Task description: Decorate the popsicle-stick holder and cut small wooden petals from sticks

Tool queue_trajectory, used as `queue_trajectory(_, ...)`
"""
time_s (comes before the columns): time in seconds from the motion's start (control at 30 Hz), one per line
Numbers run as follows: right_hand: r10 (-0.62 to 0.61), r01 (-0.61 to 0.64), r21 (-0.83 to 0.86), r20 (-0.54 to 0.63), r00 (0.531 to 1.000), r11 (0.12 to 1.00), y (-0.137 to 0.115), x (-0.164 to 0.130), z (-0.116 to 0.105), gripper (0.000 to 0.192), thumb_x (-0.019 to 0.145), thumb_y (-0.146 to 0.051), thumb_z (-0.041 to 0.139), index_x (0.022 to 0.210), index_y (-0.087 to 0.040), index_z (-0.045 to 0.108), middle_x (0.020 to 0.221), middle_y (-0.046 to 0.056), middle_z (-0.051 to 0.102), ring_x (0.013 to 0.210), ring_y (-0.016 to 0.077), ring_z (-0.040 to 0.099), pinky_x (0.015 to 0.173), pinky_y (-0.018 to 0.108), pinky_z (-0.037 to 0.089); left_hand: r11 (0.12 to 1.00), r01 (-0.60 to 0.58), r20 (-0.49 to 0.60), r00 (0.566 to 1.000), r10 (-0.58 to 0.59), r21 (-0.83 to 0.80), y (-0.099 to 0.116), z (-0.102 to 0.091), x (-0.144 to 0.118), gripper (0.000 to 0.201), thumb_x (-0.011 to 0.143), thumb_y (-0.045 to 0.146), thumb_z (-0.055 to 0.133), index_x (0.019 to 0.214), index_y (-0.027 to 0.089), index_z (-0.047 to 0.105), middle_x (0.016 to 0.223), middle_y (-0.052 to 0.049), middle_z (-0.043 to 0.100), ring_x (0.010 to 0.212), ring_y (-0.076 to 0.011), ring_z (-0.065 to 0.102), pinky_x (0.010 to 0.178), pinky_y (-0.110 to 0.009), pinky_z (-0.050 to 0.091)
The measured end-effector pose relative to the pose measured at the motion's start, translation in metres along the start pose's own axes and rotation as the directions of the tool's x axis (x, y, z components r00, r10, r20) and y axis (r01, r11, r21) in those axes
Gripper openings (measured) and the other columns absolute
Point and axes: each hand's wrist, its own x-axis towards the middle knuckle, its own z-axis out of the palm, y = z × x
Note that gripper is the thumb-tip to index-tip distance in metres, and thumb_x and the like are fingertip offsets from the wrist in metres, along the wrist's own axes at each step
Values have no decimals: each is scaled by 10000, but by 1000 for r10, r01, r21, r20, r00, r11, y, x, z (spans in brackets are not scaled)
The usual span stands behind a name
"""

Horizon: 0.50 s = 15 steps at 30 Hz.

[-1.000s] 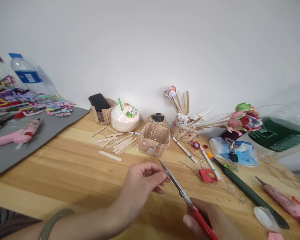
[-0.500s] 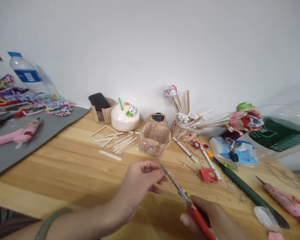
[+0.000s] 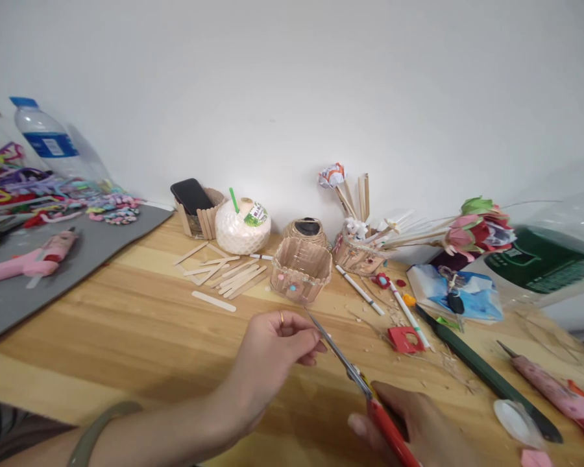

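My right hand point(image 3: 409, 425) grips red-handled scissors point(image 3: 345, 363), whose long blades point up and to the left. Beside the blade tips is my left hand point(image 3: 282, 350), its thumb and fingertips pinched together; whatever may be between them is too small to make out. Just beyond both hands stands a small basket point(image 3: 300, 272) built from wooden craft sticks, trimmed with a pink and a blue flower on its front.
Loose craft sticks point(image 3: 238, 279) lie left of the basket, before a white coconut point(image 3: 243, 227) with a green straw. On the right are a red punched piece point(image 3: 405, 339), a dark green knife-like tool point(image 3: 486, 373) and a pink glue gun point(image 3: 555, 392). Another glue gun point(image 3: 39, 259) rests on the grey mat.
Almost nothing differs. My left hand's lower fingers have curled in slightly closer to the pinch; the scissors stay in place.
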Motion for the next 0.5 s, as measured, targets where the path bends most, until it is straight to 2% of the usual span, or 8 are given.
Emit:
queue_trajectory(0.17,3,-2,24,-40,999,1000,8,2,6,391,738,-532,579,583,-187,484,546,-21,471,518,128,370,471,243,248,1000,7,-3,1000,-7,-5,-1,-1,0,60,585,162,674,543,127,650,515,6,664,490,-76,553,532,-191,460)
queue_trajectory(0.3,-16,18,34,-47,999,999,14,6,10,471,729,-637,516,583,-195,440,543,-29,430,525,125,350,475,244,249,1000,24,48,999,-25,11,-3,-5,0,80,611,193,692,582,124,664,559,3,672,519,-74,556,534,-185,464)
queue_trajectory(0.43,13,19,177,-178,984,984,16,7,7,521,711,-703,479,544,-225,355,473,-55,348,448,109,326,430,240,241,997,36,72,997,-40,62,-5,-10,1,103,616,222,699,617,128,659,589,5,664,550,-84,557,517,-187,465)
queue_trajectory(0.5,46,2,276,-168,985,961,18,6,3,530,732,-728,432,560,-234,343,424,-68,341,381,95,310,395,235,227,994,35,75,996,-43,105,-5,-13,3,109,611,232,693,628,132,652,590,10,653,551,-89,550,508,-193,463)
